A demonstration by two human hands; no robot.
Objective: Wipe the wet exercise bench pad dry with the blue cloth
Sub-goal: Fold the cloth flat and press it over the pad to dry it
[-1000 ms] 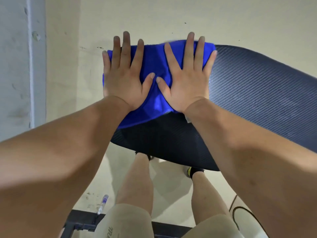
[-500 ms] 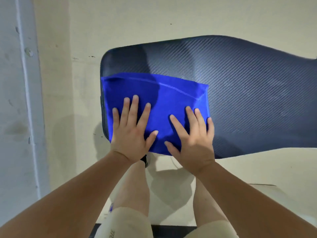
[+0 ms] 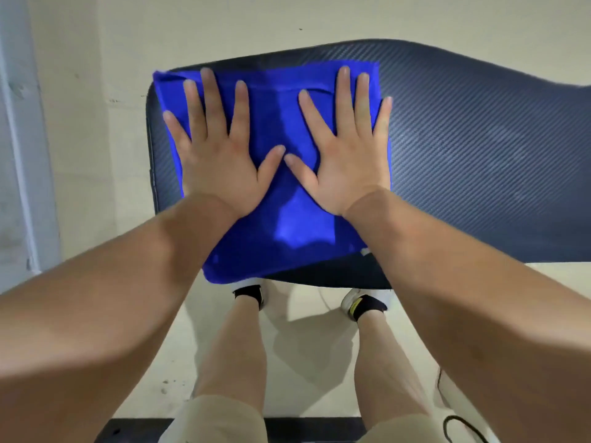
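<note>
A dark bench pad (image 3: 473,161) with a ribbed carbon-weave surface runs from the centre to the right edge. The blue cloth (image 3: 281,225) lies spread flat over the pad's left end, its near edge hanging a little over the pad's front. My left hand (image 3: 217,155) presses flat on the cloth's left half, fingers spread. My right hand (image 3: 345,155) presses flat on its right half, fingers spread too. The two thumbs nearly touch in the middle. Neither hand grips the cloth.
Pale concrete floor (image 3: 303,346) surrounds the bench. My legs and white shoes (image 3: 364,302) stand just under the pad's near edge. A grey wall or post (image 3: 19,155) rises at the left. A dark frame bar (image 3: 313,426) crosses the bottom, with a black cable (image 3: 460,430) at lower right.
From the pad's near edge half a second ago, both hands pushed the cloth away toward the far edge. A second ago they were also at the far edge.
</note>
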